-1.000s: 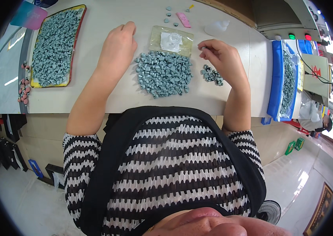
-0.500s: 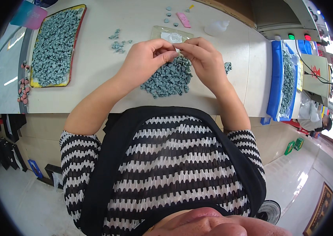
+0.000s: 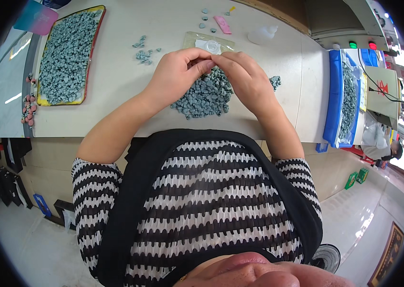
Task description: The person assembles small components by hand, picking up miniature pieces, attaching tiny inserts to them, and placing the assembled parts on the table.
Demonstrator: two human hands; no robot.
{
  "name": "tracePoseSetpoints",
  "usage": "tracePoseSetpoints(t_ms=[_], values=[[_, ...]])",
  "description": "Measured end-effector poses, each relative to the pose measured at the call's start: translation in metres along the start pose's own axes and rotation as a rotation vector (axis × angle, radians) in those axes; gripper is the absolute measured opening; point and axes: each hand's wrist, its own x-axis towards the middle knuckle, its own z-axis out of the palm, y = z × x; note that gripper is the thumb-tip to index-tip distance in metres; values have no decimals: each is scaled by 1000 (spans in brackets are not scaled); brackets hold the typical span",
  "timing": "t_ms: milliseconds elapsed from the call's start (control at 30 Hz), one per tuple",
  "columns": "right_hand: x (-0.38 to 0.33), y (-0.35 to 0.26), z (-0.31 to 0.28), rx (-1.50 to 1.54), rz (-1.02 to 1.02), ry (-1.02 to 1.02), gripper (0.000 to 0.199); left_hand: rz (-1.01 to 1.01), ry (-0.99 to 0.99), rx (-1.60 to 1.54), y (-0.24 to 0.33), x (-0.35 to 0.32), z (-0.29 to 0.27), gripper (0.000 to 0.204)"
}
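Together, the left hand (image 3: 175, 74) and right hand (image 3: 245, 79) are pinched on something tiny; what it is cannot be told. Just below them, at 6 o'clock, a pile of small grey pieces (image 3: 204, 95) is seen on the table (image 3: 116, 86).

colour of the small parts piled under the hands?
Blue-grey, the pile of small parts on the table; clearest in the head view.

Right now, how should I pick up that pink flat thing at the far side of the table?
Pinch the pink flat piece across its narrow width, by its two long edges, coming straight down from above. It lies flat on the table and is longer than wide, with open room around it, so fingers fit on either side.
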Motion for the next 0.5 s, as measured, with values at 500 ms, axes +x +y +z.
tracePoseSetpoints(t_ms=[500], values=[[2,-2,2,319,339,111,15,9,-19,-88,1,-1,-3,22]])
